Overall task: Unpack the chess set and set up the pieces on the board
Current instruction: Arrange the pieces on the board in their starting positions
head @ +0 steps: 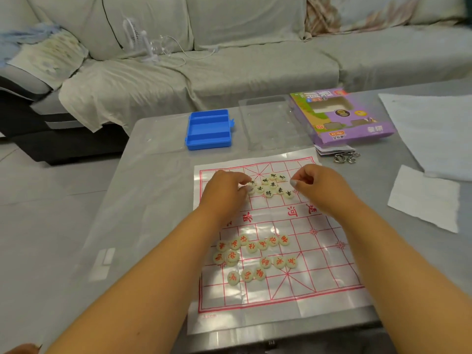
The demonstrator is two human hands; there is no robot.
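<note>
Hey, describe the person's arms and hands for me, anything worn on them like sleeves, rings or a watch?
Both forearms are bare as far as the frame shows, with no sleeves in view. The left hand and right hand show no rings, watch, bracelet or gloves. One right fingernail looks pale or silvery, possibly polish.

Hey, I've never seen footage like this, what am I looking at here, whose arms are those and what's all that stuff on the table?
There is no machine: one camera sits on a person's head, looking down at their own arms. The left hand and right hand reach to a cluster of black-lettered pieces at the far end of a paper board. The left fingers touch pieces there; whether either hand holds one is unclear. Red-lettered pieces lie loose nearer the person. Beyond the board sit a blue case, a clear tray and a purple box on the grey table.
</note>
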